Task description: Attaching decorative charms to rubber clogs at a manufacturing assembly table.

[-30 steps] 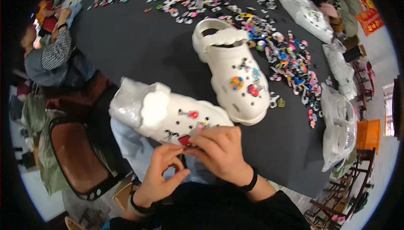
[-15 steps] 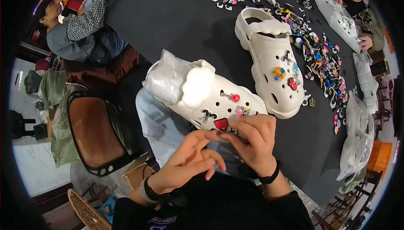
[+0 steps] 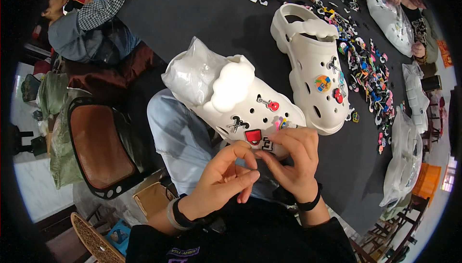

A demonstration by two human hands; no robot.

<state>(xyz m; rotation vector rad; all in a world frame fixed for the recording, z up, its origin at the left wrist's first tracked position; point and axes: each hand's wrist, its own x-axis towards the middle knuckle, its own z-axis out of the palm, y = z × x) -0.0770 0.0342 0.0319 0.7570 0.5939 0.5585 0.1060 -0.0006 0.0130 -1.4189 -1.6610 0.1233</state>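
A white clog [image 3: 224,94] with a cloud-shaped strap rests in front of me, its heel opening stuffed with a clear plastic bag [image 3: 195,78]. My right hand [image 3: 296,162] grips its toe, fingers on top and thumb at the near edge. Close beside the toe, my left hand [image 3: 224,176] has curled fingers that stand apart, with nothing visible in them. Charms sit on this clog: a red guitar charm [image 3: 268,104], a black scissors-like charm [image 3: 236,124], a red bag-shaped charm [image 3: 252,137] and a black-and-white charm [image 3: 267,144]. The second white clog [image 3: 310,54], also with charms, lies to the right.
Piles of loose colourful charms [image 3: 368,70] spread over the dark table [image 3: 192,13]. Plastic-wrapped white clogs [image 3: 404,152] lie along the right edge. A co-worker [image 3: 96,37] sits at far left, another person's hands [image 3: 417,49] are at far right. A brown chair [image 3: 101,143] stands left.
My left hand has drawn slightly away from the right thumb, and its own thumb has swung toward the index finger. The black-and-white charm near the toe shows more fully.
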